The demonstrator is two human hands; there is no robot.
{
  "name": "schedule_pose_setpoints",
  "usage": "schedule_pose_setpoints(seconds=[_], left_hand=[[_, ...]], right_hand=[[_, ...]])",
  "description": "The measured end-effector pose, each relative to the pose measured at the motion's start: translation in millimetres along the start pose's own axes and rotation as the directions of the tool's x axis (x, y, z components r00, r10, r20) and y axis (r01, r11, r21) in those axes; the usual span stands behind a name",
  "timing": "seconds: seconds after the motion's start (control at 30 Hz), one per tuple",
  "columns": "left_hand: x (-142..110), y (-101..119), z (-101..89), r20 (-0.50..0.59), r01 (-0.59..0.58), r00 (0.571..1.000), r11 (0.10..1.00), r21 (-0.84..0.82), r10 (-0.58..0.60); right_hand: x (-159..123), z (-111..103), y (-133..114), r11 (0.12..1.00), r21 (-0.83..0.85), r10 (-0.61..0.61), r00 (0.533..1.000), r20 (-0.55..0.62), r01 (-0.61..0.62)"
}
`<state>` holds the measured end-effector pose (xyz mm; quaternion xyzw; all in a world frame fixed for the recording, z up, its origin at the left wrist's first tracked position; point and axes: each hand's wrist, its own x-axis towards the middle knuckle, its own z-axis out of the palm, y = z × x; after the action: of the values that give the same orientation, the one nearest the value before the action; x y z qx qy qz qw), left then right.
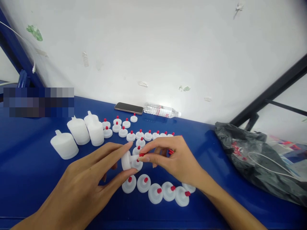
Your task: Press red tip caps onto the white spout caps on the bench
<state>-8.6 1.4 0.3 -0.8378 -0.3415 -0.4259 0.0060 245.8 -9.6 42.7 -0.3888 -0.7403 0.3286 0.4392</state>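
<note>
Between the thumb and fingers of my left hand (83,179), a round white nozzle lid (125,160) is held tilted on its side, its spout pointing right. My right hand (177,156) pinches a small red cap (142,155) at the tip of that spout. How far the cap sits on the spout cannot be made out. More red shows under the right fingers, partly hidden. Just below the hands, several white lids with red caps (144,183) stand on the blue table (28,185). Others with red caps (131,136) form rows behind the hands.
Several white, spouted cylindrical pieces (64,147) stand at the left. A phone (129,108) and a clear plastic bottle (158,110) lie along the wall. At the right is a black plastic bag (259,179) with small red pieces (237,149) in it.
</note>
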Motion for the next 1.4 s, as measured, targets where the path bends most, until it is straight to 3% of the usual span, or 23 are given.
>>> schedule_pose_setpoints(seconds=[0.13,0.33,0.67,0.8,1.03,1.17,1.27,1.4], left_hand=[[0.9,2.2,2.9,-0.025,-0.062,0.998,0.997,0.037,0.063],[-0.2,-5.9,3.9,-0.014,-0.241,0.97,0.968,0.068,0.243],[-2.4,-6.7,1.6,0.034,-0.313,0.949,0.95,-0.008,0.314],[-0.8,-5.2,1.7,0.075,-0.283,0.956,0.959,-0.009,0.283],[-1.0,-4.8,5.4,0.084,-0.222,0.97,0.972,-0.079,0.229],[2.3,1.4,5.1,0.047,-0.22,0.974,0.976,0.002,0.219],[6.4,-5.3,2.7,0.051,-0.092,0.995,0.993,0.079,0.088],[3.1,-36.0,5.5,0.137,0.077,0.985,0.982,0.17,-0.101]], right_hand=[[-3.3,2.5,3.1,0.967,-0.213,-0.135,0.99,0.035,0.139],[-9.6,6.1,13.3,0.799,-0.46,-0.383,0.918,0.104,0.386],[-12.9,2.5,3.9,0.567,-0.658,-0.484,0.847,0.221,0.496],[-12.7,4.2,2.6,0.493,-0.713,-0.482,0.839,0.252,0.498],[-12.6,5.8,-3.8,0.454,-0.727,-0.493,0.825,0.278,0.516],[-10.5,3.4,-6.7,0.426,-0.756,-0.469,0.836,0.285,0.497],[-8.8,-0.2,-4.5,0.452,-0.772,-0.408,0.873,0.267,0.447],[-7.9,-9.4,0.5,0.475,-0.804,-0.321,0.921,0.22,0.357]])
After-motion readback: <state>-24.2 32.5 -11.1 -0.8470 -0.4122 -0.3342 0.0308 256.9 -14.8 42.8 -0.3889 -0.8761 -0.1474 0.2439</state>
